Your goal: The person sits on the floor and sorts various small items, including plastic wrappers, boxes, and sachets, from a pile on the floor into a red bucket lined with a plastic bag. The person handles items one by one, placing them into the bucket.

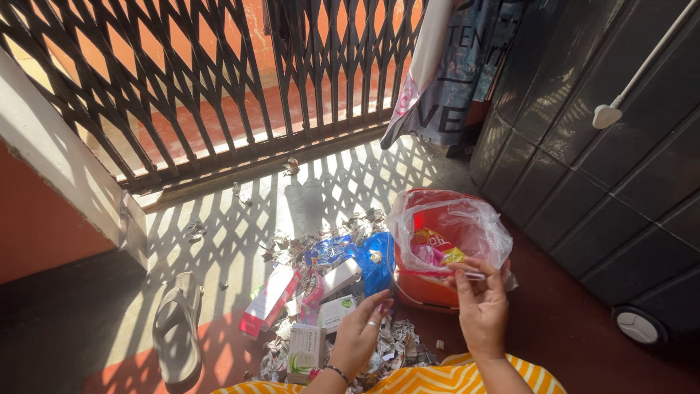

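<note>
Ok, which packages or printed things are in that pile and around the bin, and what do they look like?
Flat red and white carton: left edge of the pile, lying slantwise.
Small white and green box: front of the pile, near the left hand.
Shiny blue plastic wrapper: back of the pile.
Yellow and pink wrappers: inside the red bin's clear plastic liner.
Printed cloth, blue-grey and white: hanging above the bin.

head view | worn camera, looks steeply down | near floor litter | faces gate
</note>
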